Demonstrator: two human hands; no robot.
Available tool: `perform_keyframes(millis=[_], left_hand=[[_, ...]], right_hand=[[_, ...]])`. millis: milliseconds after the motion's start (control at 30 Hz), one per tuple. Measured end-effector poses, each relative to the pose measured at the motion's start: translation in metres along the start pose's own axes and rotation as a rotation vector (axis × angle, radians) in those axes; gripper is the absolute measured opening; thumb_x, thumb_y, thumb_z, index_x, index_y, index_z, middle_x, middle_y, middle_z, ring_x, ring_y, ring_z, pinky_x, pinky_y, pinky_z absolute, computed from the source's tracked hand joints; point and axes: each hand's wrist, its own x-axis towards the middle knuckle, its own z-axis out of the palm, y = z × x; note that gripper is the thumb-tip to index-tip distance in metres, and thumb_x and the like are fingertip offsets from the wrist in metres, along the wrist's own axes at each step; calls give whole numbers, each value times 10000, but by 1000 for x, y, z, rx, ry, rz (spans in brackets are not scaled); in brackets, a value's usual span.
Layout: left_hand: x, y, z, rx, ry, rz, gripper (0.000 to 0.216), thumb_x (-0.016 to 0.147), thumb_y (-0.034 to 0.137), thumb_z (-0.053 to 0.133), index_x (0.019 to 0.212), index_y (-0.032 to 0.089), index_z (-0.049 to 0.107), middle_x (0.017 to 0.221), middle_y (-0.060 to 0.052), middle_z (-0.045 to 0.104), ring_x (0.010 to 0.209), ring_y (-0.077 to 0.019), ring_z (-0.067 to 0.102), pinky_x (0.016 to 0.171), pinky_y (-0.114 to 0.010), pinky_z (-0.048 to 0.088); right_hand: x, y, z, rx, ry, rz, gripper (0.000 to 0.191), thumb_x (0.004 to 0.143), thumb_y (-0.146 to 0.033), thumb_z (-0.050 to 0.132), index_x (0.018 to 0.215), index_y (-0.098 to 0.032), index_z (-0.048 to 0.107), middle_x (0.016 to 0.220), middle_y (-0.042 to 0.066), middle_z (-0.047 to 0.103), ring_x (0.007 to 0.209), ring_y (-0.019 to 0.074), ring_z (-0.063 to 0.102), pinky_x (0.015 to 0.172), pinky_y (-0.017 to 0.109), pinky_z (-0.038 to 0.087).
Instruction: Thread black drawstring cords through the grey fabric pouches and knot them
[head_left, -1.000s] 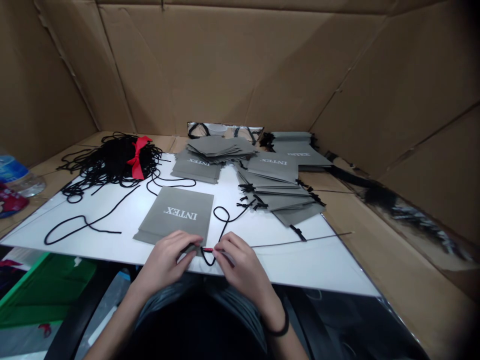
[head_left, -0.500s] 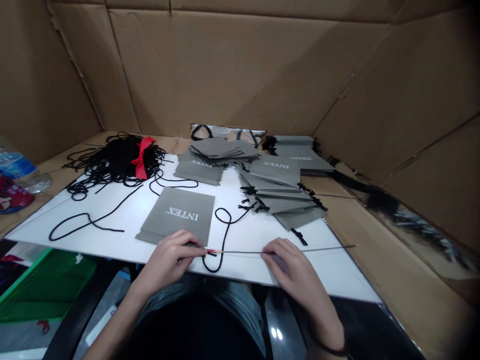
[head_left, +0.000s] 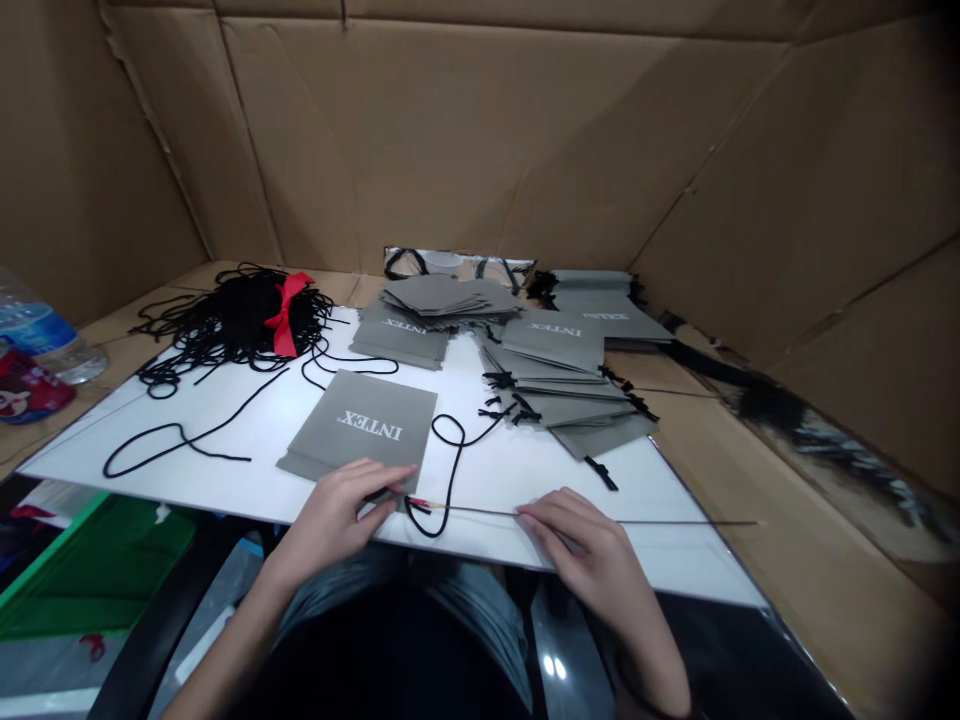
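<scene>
We take this to be a small workshop station for hand assembly, closed in by tall cardboard walls point(head_left: 450, 150). On the white board point(head_left: 225, 490) that serves as a worktop we see stacks of printed grey pouches point(head_left: 555, 350), many with knotted ends, and a heap of black cords point(head_left: 232, 320). We also notice a drink bottle point(head_left: 45, 335) and a green bin point(head_left: 97, 570) within reach.

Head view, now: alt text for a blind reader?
Left hand at the near corner of a gray INTEX pouch, right hand pinching a thin rod. Beyond lie bundled black cords with red ribbon, and stacked pouches.
</scene>
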Motion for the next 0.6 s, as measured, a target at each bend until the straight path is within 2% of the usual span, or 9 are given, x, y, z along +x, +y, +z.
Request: perform_keyframes(millis=[167, 333, 600], left_hand=[[1, 1, -5, -43, -23, 0, 366, 863, 146, 555, 1208, 256, 611, 967, -10, 697, 886, -164, 602, 810, -289, 463], [0, 1, -10, -80, -55, -30, 409, 827, 165, 619, 1224, 264, 606, 1006, -14, 701, 960, -184, 605, 859, -315, 459], [2, 1, -10, -105, -50, -50, 389, 825, 192, 634, 1208, 256, 625, 1001, -21, 718, 972, -193, 620, 872, -324, 469]], right_hand=[[-3, 0, 7, 11, 36, -8, 146, 910, -181, 520, 832, -192, 644, 755, 36, 628, 719, 160, 564, 666, 301, 466], [-8, 1, 11, 14, 63, 10, 121, 898, -155, 540, 854, -193, 646, 764, 32, 625, 726, 155, 558, 672, 298, 468], [-9, -6, 12, -47, 94, -89, 124, 880, -95, 550, 916, -189, 621, 775, 31, 608, 721, 150, 539, 655, 294, 455]])
